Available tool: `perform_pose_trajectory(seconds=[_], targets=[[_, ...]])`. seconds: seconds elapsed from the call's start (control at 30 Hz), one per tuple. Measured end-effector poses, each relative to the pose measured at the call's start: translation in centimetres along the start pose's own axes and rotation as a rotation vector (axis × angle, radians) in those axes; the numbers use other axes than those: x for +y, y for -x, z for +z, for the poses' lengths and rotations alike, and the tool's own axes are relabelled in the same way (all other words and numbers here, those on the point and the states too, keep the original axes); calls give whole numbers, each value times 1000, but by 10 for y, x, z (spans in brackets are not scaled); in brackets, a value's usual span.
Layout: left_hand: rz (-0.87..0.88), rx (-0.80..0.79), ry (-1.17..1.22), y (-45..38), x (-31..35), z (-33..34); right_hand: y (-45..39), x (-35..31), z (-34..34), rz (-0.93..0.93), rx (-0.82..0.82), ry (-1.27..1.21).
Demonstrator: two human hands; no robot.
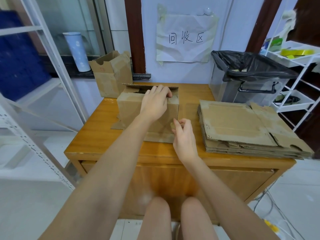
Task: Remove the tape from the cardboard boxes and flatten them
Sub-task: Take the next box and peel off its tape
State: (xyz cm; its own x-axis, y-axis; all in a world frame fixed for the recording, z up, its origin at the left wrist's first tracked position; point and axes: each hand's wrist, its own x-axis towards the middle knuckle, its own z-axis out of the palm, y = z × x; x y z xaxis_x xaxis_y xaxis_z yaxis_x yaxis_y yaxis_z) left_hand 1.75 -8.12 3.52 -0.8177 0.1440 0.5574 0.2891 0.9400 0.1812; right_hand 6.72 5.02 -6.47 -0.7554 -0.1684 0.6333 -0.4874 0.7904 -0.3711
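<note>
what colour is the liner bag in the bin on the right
Black, a glossy plastic bin liner, seen in the head view.

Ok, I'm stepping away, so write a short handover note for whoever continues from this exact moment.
Left hand presses on top of the standing box at mid-table, fingers at its far edge. Right hand pinches a small scrap, probably tape, at the box's near right corner. Done: flattened stack on the right. Left: finish and flatten this box, then the upright box behind. Lined bin at back right.

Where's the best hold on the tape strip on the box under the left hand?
Take the tape at its end on the box's top right edge, beside the left hand's fingers. Come from the right and peel along its length; it lies flat, so an end probably lifts first.
</note>
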Motion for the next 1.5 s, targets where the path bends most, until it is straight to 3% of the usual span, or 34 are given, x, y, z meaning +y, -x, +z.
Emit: perform_pose_trajectory(seconds=[0.23,0.37,0.53,0.8,0.87,1.1,1.33,1.5], targets=[[-3,0,-7,-1,-1,1,-10,7,-9,-142,213,142],[-3,10,-6,-2,0,2,-4,3,-4,-80,45,195],[10,6,0,-1,1,2,-2,3,-1,4,-64,54],[1,7,-3,-1,-1,3,4,3,-3,58,-98,151],[0,11,-8,-2,-2,2,3,2,-6,104,-135,72],[-5,27,-22,0,-1,6,0,-12,-37,216,1,-275],[-47,52,-56,1,4,9,-25,-16,-81,526,7,-919],[-111,34,-95,-8,15,16,-41,-6,-103,504,34,-1177]])
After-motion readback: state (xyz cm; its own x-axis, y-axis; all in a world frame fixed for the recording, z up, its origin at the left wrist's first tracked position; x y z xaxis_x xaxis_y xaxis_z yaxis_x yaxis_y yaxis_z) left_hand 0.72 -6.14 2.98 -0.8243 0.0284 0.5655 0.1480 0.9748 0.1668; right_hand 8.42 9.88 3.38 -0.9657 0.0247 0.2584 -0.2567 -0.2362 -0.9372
